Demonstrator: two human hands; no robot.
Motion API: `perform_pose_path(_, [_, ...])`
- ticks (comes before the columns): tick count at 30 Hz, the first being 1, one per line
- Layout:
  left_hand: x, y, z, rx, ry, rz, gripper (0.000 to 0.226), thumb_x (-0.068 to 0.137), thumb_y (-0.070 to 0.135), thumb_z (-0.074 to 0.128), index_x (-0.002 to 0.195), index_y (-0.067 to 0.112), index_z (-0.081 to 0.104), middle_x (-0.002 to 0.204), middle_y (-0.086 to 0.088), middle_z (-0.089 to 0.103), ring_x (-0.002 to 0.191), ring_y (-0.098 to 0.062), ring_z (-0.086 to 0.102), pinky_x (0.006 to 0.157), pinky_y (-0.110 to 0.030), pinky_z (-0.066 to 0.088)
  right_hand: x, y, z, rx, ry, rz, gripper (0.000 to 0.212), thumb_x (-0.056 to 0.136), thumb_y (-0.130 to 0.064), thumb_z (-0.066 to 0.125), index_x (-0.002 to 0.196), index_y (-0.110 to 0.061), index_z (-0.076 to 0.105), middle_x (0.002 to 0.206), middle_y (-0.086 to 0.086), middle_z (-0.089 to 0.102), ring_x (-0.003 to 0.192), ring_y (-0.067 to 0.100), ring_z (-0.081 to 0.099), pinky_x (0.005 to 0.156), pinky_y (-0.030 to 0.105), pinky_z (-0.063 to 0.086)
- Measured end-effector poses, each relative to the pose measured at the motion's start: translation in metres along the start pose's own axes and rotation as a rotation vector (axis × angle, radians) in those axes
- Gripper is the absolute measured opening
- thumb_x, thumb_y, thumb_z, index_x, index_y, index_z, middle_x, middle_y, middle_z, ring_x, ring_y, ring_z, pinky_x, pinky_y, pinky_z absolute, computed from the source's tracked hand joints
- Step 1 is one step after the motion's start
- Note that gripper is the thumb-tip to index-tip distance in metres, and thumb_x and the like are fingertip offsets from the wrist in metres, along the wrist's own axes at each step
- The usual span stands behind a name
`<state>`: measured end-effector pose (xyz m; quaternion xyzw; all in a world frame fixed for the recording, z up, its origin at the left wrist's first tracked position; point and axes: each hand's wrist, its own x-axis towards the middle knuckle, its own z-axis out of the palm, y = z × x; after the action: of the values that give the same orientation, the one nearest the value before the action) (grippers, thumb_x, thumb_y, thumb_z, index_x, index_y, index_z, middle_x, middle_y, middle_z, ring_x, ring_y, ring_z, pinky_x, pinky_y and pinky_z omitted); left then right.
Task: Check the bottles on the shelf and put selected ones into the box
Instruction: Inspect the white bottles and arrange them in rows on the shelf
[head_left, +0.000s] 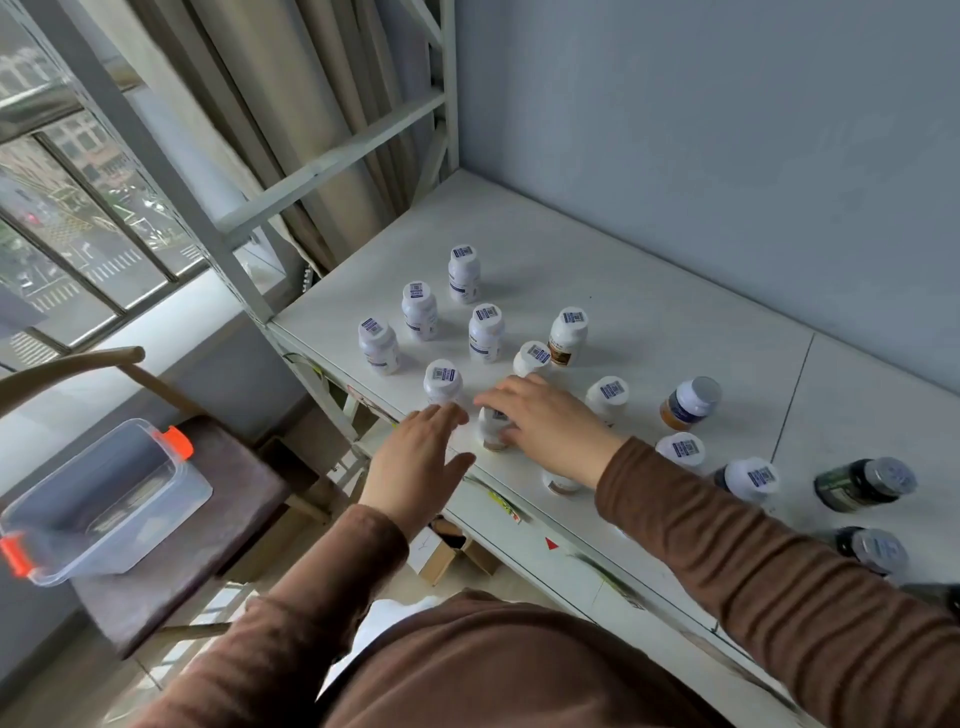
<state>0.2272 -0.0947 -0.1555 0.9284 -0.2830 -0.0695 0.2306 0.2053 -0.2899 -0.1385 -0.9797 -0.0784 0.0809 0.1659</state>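
Observation:
Several white bottles with barcode stickers on their caps stand on the white shelf. My right hand reaches over the front row and its fingers curl round a small white bottle near the shelf's front edge. My left hand hovers just left of that bottle with fingers extended, close to another white bottle. The clear plastic box with orange latches sits open on a chair at the lower left.
Dark bottles and an amber-labelled one lie or stand at the right of the shelf. A metal shelf frame rises at the left. The wooden chair stands beside the shelf. A cardboard box sits on the floor below.

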Motion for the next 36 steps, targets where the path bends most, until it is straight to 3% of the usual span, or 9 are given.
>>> perform_pose_path(4, [-0.007,-0.003,0.015,-0.052,-0.043,-0.062,0.051,0.086,0.038,0.070,0.131,0.023,0.049,0.123,0.005,0.059,0.110,-0.014,0.054,0.091,-0.026,0.044,0.005,0.004,-0.002,0.000,0.021,0.008,0.039,0.088,-0.009,0.061,0.121,-0.029,0.056,0.113,-0.005,0.056,0.107,0.022,0.052,0.083,0.033,0.044])
perform_pose_path(8, [-0.010,0.006,0.010,-0.211,0.055,-0.036,0.060,0.082,0.041,0.075,0.133,0.024,0.047,0.121,0.008,0.059,0.106,-0.012,0.055,0.089,-0.023,0.042,-0.004,0.005,-0.032,0.339,0.030,0.107,0.033,0.085,-0.034,0.070,0.116,-0.029,0.062,0.105,-0.010,0.063,0.095,0.015,0.062,0.087,0.037,0.050])
perform_pose_path(10, [-0.009,0.014,0.001,-0.462,0.061,-0.075,0.052,0.083,0.042,0.075,0.126,0.026,0.051,0.110,0.008,0.063,0.096,-0.009,0.058,0.084,-0.024,0.048,-0.007,0.002,-0.046,0.498,0.049,0.176,0.040,0.076,-0.054,0.069,0.107,-0.029,0.065,0.093,-0.010,0.069,0.084,0.013,0.067,0.084,0.042,0.055])
perform_pose_path(12, [-0.005,0.023,-0.009,-0.932,-0.053,-0.150,0.045,0.085,0.037,0.073,0.124,0.019,0.056,0.104,-0.007,0.064,0.091,-0.013,0.062,0.085,-0.031,0.052,-0.007,-0.005,-0.058,0.648,0.108,0.266,0.048,0.071,-0.065,0.069,0.091,-0.022,0.067,0.071,-0.009,0.067,0.062,0.011,0.064,0.071,0.040,0.057])
perform_pose_path(16, [-0.001,0.039,-0.030,-1.774,-0.377,-0.359,0.047,0.092,0.039,0.056,0.120,0.002,0.056,0.084,-0.015,0.058,0.075,-0.021,0.058,0.076,-0.032,0.053,-0.004,-0.023,-0.078,0.630,0.215,0.283,0.052,0.081,-0.065,0.065,0.080,-0.013,0.061,0.058,-0.005,0.055,0.052,0.013,0.048,0.058,0.030,0.037])
perform_pose_path(21, [0.004,0.044,-0.032,-2.051,-0.582,-0.396,0.052,0.097,0.053,0.037,0.101,0.005,0.058,0.054,-0.002,0.037,0.053,-0.015,0.036,0.059,-0.027,0.031,0.000,-0.038,-0.085,0.699,0.295,0.246,0.055,0.078,-0.069,0.065,0.077,-0.014,0.059,0.046,-0.014,0.043,0.048,0.007,0.038,0.056,0.028,0.033])
perform_pose_path(26, [0.006,0.040,-0.034,-1.916,-0.489,-0.360,0.047,0.095,0.044,0.051,0.119,0.004,0.055,0.080,-0.011,0.056,0.074,-0.020,0.055,0.077,-0.032,0.048,-0.003,-0.031,-0.087,0.636,0.266,0.193,0.047,0.083,-0.066,0.060,0.082,-0.019,0.062,0.058,-0.009,0.049,0.054,0.009,0.042,0.057,0.029,0.036])
perform_pose_path(30, [0.007,0.037,-0.030,-1.375,-0.213,-0.168,0.040,0.087,0.023,0.066,0.124,0.008,0.059,0.107,-0.007,0.064,0.098,-0.017,0.061,0.094,-0.031,0.051,-0.016,-0.012,-0.089,0.687,0.183,0.133,0.018,0.086,-0.048,0.069,0.095,-0.033,0.066,0.077,-0.012,0.061,0.062,0.000,0.055,0.053,0.014,0.044])
perform_pose_path(36, [0.009,0.034,-0.003,-0.877,-0.058,-0.064,0.049,0.081,0.020,0.080,0.123,0.024,0.055,0.112,0.009,0.064,0.099,-0.012,0.062,0.093,-0.033,0.051,-0.021,-0.002,-0.071,0.305,0.175,0.043,0.031,0.082,-0.047,0.072,0.103,-0.026,0.063,0.095,-0.013,0.058,0.084,0.006,0.054,0.070,0.021,0.039])
